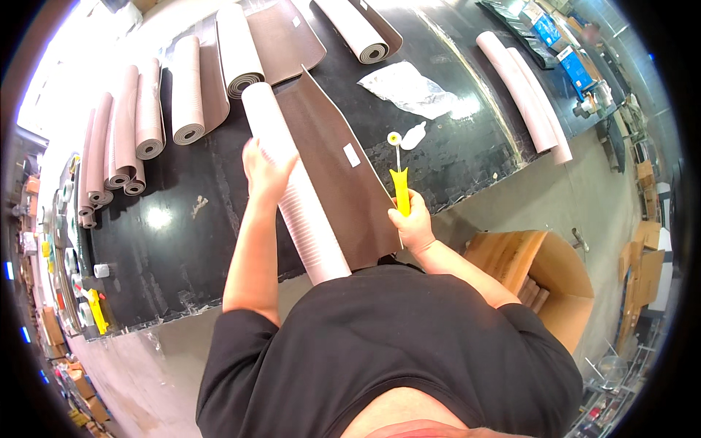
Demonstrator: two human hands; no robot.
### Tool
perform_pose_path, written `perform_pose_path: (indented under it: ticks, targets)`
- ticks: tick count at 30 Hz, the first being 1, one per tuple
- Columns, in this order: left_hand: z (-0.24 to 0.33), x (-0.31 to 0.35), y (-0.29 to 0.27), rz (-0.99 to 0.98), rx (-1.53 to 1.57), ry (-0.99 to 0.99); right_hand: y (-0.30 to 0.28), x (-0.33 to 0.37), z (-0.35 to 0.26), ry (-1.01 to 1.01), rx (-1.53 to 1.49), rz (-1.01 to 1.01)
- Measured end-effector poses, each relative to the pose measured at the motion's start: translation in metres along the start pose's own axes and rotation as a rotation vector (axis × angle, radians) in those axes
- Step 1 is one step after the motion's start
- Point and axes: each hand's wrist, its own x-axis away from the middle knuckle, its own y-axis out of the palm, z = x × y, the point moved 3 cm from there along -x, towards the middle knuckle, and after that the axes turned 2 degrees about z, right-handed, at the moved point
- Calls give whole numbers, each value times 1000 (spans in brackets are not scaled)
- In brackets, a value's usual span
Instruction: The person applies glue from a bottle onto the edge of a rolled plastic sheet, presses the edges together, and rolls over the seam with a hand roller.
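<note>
A partly unrolled mat lies in front of me, its pale pink roll [310,212] on the left and its brown flat side [332,175] on the right. A small white label [352,155] sits on the brown side. My left hand [267,171] is closed over the roll's upper half. In my right hand [413,225], beside the mat's right edge, is a small roller [400,186] with a yellow handle, a thin metal rod and a round head. Just beyond the roller's head lies a small white bottle [414,135].
Several rolled mats [188,95] lie along the left and far side of the black table [168,241]. A clear plastic bag [409,89] lies beyond the bottle. Two pink rolls [515,91] rest at the right edge. An open cardboard box [504,255] stands at my right, holding rolls.
</note>
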Motion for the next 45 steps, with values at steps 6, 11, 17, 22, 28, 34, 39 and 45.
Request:
perform_pose_path:
  ticks: [6, 11, 17, 22, 28, 34, 39, 45]
  targets:
    - [4, 111, -4, -252, 458, -488, 11, 10, -38, -119, 1, -56]
    - [-3, 109, -17, -264, 692, -442, 13, 16, -85, -181, -113, -219]
    - [54, 78, -33, -250, 918, -289, -35, -3, -123, -246, -321, -164]
    - [172, -21, -9, -334, 920, -92, -119, -99, -163, -442, -498, -60]
    - [322, -169, 157, -418, 1081, -97, -240, -306, -195, -505, -248, 177]
    - [347, -264, 332, -409, 894, -174, -280, -454, -173, -564, -14, 330]
    - [342, -294, 413, -355, 644, -250, -302, -501, -106, -393, -8, 395]
    - [272, -347, 444, -205, 382, -288, -291, -399, -32, -493, 214, 140]
